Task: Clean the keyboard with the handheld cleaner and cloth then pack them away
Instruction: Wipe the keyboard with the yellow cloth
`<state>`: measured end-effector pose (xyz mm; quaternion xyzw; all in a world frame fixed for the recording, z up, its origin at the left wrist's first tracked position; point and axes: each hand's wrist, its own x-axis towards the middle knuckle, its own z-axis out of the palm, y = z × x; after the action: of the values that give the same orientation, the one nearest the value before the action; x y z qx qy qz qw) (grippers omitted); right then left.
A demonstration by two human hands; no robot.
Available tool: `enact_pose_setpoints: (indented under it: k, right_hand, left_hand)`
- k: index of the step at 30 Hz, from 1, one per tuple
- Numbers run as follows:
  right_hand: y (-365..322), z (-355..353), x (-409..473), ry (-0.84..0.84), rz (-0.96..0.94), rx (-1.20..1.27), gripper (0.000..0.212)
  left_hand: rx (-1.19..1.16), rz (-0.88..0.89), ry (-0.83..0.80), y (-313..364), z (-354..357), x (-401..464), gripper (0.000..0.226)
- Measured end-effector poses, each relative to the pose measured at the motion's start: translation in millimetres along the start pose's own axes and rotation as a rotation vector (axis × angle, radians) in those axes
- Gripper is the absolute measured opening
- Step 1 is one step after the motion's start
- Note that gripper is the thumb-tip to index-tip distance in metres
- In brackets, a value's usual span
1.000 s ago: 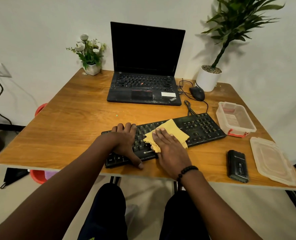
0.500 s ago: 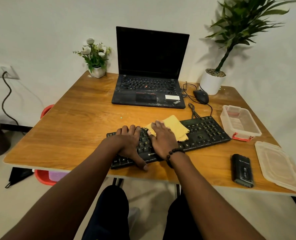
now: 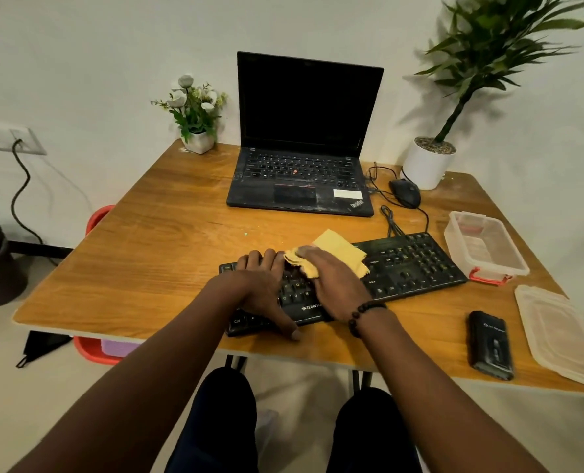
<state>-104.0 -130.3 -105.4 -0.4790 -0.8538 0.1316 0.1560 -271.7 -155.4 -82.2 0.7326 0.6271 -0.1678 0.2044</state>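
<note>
Pale plaster wall backs a wooden table [image 3: 167, 233] with an open black laptop [image 3: 304, 155], its palm rest printed "ThinkPad" beside a white sticker too small to read. In front lies a black keyboard [image 3: 416, 264] marked "ZEBRON…" on its near edge, the rest of the word hidden by the right hand [image 3: 338, 285]; a "Ctrl" key shows at its left corner. That hand lies palm down with straight fingers, pressing a yellow cloth [image 3: 341, 250] onto the middle keys. The left hand [image 3: 263, 285] rests flat on the keyboard's left part, fingers relaxed, thumb on the table edge. Well to the right lies the black handheld cleaner [image 3: 490, 344], its logo blurred, near a clear container [image 3: 485, 247] and lid [image 3: 563, 332].
</note>
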Motion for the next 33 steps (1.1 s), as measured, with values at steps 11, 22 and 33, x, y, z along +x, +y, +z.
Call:
enact_pose_setpoints:
  k: [11, 22, 33]
  right_hand:
    - [0.4, -11.6, 8.7, 0.132, 0.066, -0.200, 0.038]
    - [-2.0, -7.2, -3.5, 0.095, 0.027, -0.123, 0.043]
    - [-5.6, -20.3, -0.8, -0.092, 0.309, 0.056, 0.052]
  left_hand:
    - [0.028, -0.008, -0.002, 7.2, -5.7, 0.7, 0.155]
    - [0.032, 0.003, 0.017, 9.2, -8.9, -6.9, 0.147]
    - [-0.042, -0.049, 0.031, -45.7, 4.3, -34.7, 0.154]
